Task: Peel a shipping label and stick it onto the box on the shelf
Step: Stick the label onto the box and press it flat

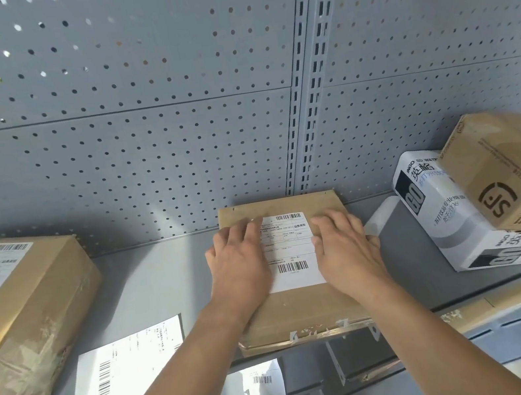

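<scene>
Flat brown box (301, 308) on the grey metal shelf (160, 270), back edge close against the perforated rear panel (149, 168), front edge at the shelf lip; white shipping label (291, 251) lying on the box top, barcodes near its upper and lower edges, printed lines between; left hand (237, 264) palm-down over the label's left edge, fingers (244, 229) outstretched and nearly together, gripping nothing; right hand (344, 245) palm-down over the label's right edge, likewise flat with fingers extended, holding nothing; both bare forearms reaching in from the lower frame; to the left, a larger cardboard box (26, 318) with its own label on top; just in front of that, a loose white printed sheet (126, 370) overhanging the shelf edge; to the right, a white carton (457, 215) with black lettering, and a tilted brown box (518, 169) resting on it; below the shelf lip, another barcoded white slip (263, 379) partly visible, its support unclear.
</scene>
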{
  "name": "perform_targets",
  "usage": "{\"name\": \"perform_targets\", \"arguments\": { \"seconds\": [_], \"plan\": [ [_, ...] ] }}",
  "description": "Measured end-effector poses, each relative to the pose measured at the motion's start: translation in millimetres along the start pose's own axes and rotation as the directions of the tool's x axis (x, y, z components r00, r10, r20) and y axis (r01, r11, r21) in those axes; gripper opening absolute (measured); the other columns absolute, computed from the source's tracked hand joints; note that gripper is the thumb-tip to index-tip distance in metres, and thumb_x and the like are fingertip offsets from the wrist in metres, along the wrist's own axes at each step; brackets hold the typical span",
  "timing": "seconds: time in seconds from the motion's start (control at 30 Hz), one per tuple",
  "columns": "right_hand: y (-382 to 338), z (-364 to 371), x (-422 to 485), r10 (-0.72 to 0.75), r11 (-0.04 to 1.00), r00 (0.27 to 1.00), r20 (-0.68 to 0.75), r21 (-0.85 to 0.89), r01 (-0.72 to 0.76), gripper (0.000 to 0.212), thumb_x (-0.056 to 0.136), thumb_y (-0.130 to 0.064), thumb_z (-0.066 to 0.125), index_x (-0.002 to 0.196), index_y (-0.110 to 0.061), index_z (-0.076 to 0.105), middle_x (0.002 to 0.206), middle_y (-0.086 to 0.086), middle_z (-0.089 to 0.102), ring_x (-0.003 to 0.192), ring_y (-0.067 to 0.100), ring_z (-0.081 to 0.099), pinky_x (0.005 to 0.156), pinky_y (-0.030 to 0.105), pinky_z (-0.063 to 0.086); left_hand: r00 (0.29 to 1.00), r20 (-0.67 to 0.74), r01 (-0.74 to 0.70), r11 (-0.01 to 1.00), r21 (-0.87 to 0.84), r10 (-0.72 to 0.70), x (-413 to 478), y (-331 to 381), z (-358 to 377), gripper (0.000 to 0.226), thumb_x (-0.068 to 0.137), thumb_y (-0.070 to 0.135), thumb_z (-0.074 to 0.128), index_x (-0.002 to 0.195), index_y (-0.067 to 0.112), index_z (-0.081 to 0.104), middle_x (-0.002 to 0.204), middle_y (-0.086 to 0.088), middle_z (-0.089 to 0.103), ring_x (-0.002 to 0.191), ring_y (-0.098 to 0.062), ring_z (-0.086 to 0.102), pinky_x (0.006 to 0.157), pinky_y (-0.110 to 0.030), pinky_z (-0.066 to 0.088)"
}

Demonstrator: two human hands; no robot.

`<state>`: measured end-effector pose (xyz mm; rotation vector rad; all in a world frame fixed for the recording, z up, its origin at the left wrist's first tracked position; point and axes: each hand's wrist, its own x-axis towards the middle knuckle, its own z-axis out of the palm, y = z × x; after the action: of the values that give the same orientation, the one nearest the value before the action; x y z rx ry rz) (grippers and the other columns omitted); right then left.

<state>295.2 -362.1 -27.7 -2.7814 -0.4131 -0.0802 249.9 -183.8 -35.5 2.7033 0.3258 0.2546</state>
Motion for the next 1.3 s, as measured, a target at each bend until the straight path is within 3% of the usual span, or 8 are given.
{"name": "perform_targets", "arguments": {
  "seconds": [0.13, 0.23, 0.33, 0.43, 0.6, 0.73, 0.9, 1.3],
  "plan": [
    [0.5, -1.3, -1.2, -0.007, 1.000, 1.000, -0.005, 0.007, 0.007, 0.043, 0.103, -0.022, 0.040, 0.144, -0.033, 0.039, 0.153, -0.013, 0.033, 0.145, 0.015, 0.024, 0.108, 0.055, 0.036, 1.000, -0.007, -0.002, 1.000, -0.012, 0.002, -1.3, -0.2, -1.8, 0.072, 0.089, 0.004, 0.041, 0.154, 0.035, 0.035, 0.159, 0.010, 0.038, 0.141, -0.028, 0.028, 0.106, -0.044, 0.030],
    [0.3, -2.6, -2.9, 0.016, 0.999, 0.999, -0.033, 0.052, -0.014, 0.044, 0.104, -0.033, 0.042, 0.147, -0.031, 0.036, 0.155, -0.008, 0.038, 0.145, 0.018, 0.027, 0.108, 0.056, 0.037, 1.000, -0.016, 0.005, 1.000, -0.024, -0.006, -2.0, -0.3, -3.4, 0.070, 0.090, 0.004, 0.042, 0.153, 0.032, 0.036, 0.159, 0.009, 0.041, 0.142, -0.028, 0.030, 0.106, -0.045, 0.031],
    [-2.8, -6.4, -3.4, 0.043, 0.997, 0.999, -0.023, 0.070, -0.041, 0.065, 0.097, -0.064, 0.041, 0.151, -0.030, 0.031, 0.157, -0.007, 0.038, 0.148, 0.019, 0.026, 0.110, 0.057, 0.037, 1.000, -0.021, 0.013, 0.999, -0.046, -0.013, -3.5, 1.5, -4.7, 0.055, 0.098, 0.035, 0.046, 0.152, 0.028, 0.037, 0.156, 0.007, 0.045, 0.141, -0.028, 0.032, 0.106, -0.046, 0.032],
    [-5.3, -8.7, -4.8, 0.027, 0.999, 1.000, 0.015, 0.026, -0.027, 0.087, 0.084, -0.083, 0.041, 0.153, -0.031, 0.025, 0.156, -0.008, 0.035, 0.149, 0.021, 0.022, 0.110, 0.056, 0.036, 1.000, 0.002, -0.008, 1.000, 0.009, 0.008, -3.5, 0.0, -2.6, 0.078, 0.088, 0.074, 0.043, 0.152, 0.029, 0.037, 0.156, 0.007, 0.043, 0.141, -0.027, 0.033, 0.107, -0.046, 0.032],
    [-4.4, -8.3, -5.2, 0.024, 0.999, 1.000, 0.016, 0.024, -0.024, 0.093, 0.074, -0.093, 0.039, 0.146, -0.036, 0.031, 0.150, -0.011, 0.035, 0.144, 0.018, 0.027, 0.107, 0.055, 0.039, 1.000, -0.020, -0.005, 1.000, 0.002, 0.005, -1.3, -1.7, 0.9, 0.080, 0.085, 0.075, 0.052, 0.150, 0.031, 0.039, 0.157, 0.007, 0.043, 0.141, -0.026, 0.032, 0.108, -0.046, 0.032],
    [-2.0, -5.2, -2.7, 0.026, 0.999, 1.000, 0.006, 0.029, -0.026, 0.077, 0.082, -0.083, 0.044, 0.143, -0.038, 0.036, 0.148, -0.012, 0.038, 0.143, 0.017, 0.029, 0.105, 0.055, 0.041, 1.000, -0.028, -0.007, 1.000, -0.006, 0.007, -2.2, -1.9, 0.5, 0.080, 0.085, 0.077, 0.051, 0.150, 0.031, 0.040, 0.156, 0.008, 0.043, 0.141, -0.026, 0.032, 0.107, -0.046, 0.032],
    [-1.6, -4.4, -1.6, 0.037, 0.998, 0.999, 0.006, 0.041, -0.037, 0.065, 0.088, -0.075, 0.045, 0.142, -0.039, 0.040, 0.149, -0.013, 0.038, 0.143, 0.017, 0.030, 0.105, 0.054, 0.041, 0.999, -0.033, 0.001, 1.000, -0.014, -0.001, -2.6, 0.1, -1.5, 0.073, 0.089, 0.071, 0.052, 0.149, 0.031, 0.041, 0.154, 0.009, 0.046, 0.139, -0.026, 0.034, 0.107, -0.044, 0.032],
    [1.8, -2.2, -0.5, 0.050, 0.995, 0.998, -0.049, 0.091, -0.046, 0.033, 0.103, -0.037, 0.050, 0.136, -0.036, 0.046, 0.144, -0.012, 0.044, 0.139, 0.016, 0.034, 0.104, 0.054, 0.040, 0.999, -0.041, 0.025, 0.991, -0.135, -0.030, 2.9, -8.4, -0.5, 0.045, 0.100, 0.016, 0.050, 0.141, 0.035, 0.051, 0.150, 0.013, 0.050, 0.123, -0.030, 0.042, 0.094, -0.041, 0.038]
  ]
}}
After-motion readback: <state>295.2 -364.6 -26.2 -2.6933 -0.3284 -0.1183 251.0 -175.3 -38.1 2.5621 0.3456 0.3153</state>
